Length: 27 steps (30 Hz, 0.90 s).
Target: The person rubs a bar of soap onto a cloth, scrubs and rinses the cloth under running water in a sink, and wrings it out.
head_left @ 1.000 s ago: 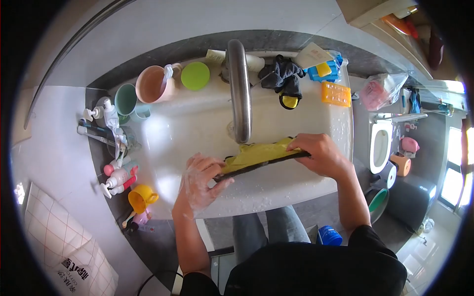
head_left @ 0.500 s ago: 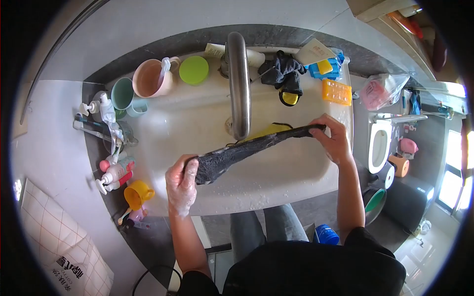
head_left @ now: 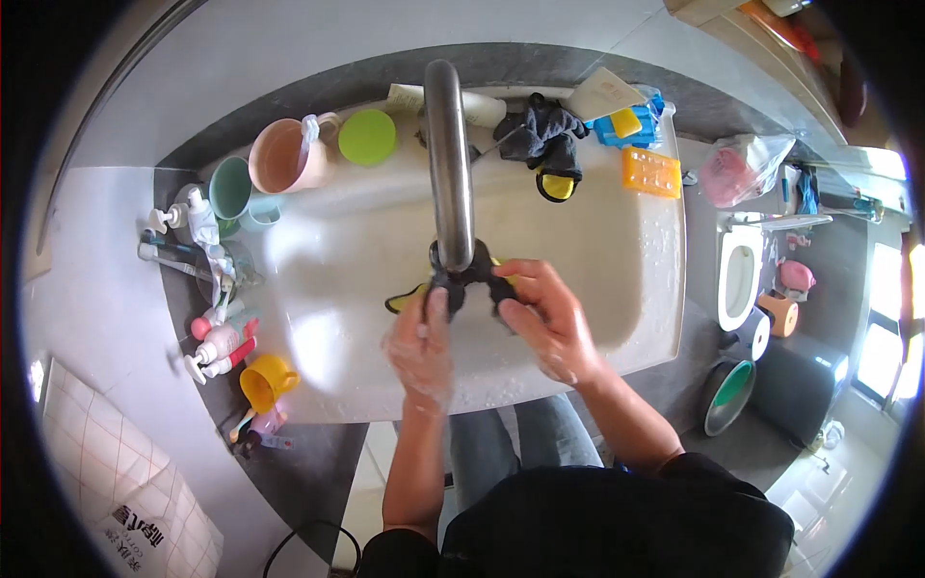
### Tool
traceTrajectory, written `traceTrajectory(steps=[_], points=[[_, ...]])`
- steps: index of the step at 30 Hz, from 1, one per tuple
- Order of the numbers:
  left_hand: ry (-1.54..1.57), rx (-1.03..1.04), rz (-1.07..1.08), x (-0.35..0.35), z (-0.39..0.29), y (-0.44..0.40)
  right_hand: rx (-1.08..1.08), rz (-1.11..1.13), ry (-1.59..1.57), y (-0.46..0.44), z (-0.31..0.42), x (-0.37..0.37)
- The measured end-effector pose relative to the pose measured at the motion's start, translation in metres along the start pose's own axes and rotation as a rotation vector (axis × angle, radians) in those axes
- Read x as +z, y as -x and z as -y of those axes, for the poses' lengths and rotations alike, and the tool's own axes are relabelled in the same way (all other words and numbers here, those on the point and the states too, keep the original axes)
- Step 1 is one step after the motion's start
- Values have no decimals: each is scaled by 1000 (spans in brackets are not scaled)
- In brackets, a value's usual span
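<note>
Left hand (head_left: 421, 352) and right hand (head_left: 551, 323) are both curled nearly closed, fingers pinching the black-and-yellow cloth (head_left: 479, 272) bunched under the tap (head_left: 449, 164), above the basin (head_left: 540, 352). It looks soft, limp and light, though water would add weight; suds on the fingers probably make it slippery, so opposite edges seem the surest grip. At left, the yellow cup (head_left: 258, 387) shows no clear contents. Farther off, the green cup (head_left: 229, 189) stands beside the pink mug (head_left: 273, 162), which holds something white.
</note>
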<state>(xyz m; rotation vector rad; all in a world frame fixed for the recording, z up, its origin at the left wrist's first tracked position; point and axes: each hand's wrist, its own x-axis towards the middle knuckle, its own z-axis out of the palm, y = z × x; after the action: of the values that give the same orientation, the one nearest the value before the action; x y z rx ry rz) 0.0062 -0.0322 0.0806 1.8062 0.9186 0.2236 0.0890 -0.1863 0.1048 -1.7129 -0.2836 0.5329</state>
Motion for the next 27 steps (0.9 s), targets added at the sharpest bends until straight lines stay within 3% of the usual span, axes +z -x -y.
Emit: traceTrajectory(steps=[1, 2, 4, 6, 8, 10, 12, 15, 16, 18, 20, 21, 22, 24, 26, 27], points=[[-27, 115, 41, 9, 5, 10, 142, 74, -225, -1, 3, 6], [-56, 230, 78, 15, 4, 16, 142, 73, -223, -3, 4, 9], [78, 218, 114, 22, -2, 27, 55, 115, -48, -10, 6, 14], [204, 199, 149, 20, 3, 28, 72, 193, -23, -12, 7, 11], [385, 232, 156, 21, 16, 25, -54, 315, -33, -10, 3, 9], [323, 202, 256, 9, 19, 20, -69, 383, 24, -12, 5, 0], [255, 171, 349, -3, 21, 10, 191, 351, -386, -12, -2, -3], [122, 337, 483, -11, 23, -1, 287, 473, -303, -19, 5, -24], [162, 244, 498, -13, 23, 0, 288, 466, -299, -22, -1, -27], [200, 154, 513, -20, 17, -1, 70, 275, -317, -31, -30, -29], [590, 44, 462, -31, 2, -3, -7, 284, -196, -41, -59, -27], [757, -98, 448, -37, -10, 1, -78, 469, -7, -44, -71, -21], [752, -98, 451, -40, -9, 1, -151, 648, 183, -45, -82, -16], [1212, -55, 494, -49, -7, -7, 51, 794, -57, -47, -77, 12], [1311, -345, 271, -66, 4, -10, 410, 1050, -172, -55, -91, 34], [1300, -345, 274, -73, 9, -16, 405, 1047, -182, -55, -96, 37]])
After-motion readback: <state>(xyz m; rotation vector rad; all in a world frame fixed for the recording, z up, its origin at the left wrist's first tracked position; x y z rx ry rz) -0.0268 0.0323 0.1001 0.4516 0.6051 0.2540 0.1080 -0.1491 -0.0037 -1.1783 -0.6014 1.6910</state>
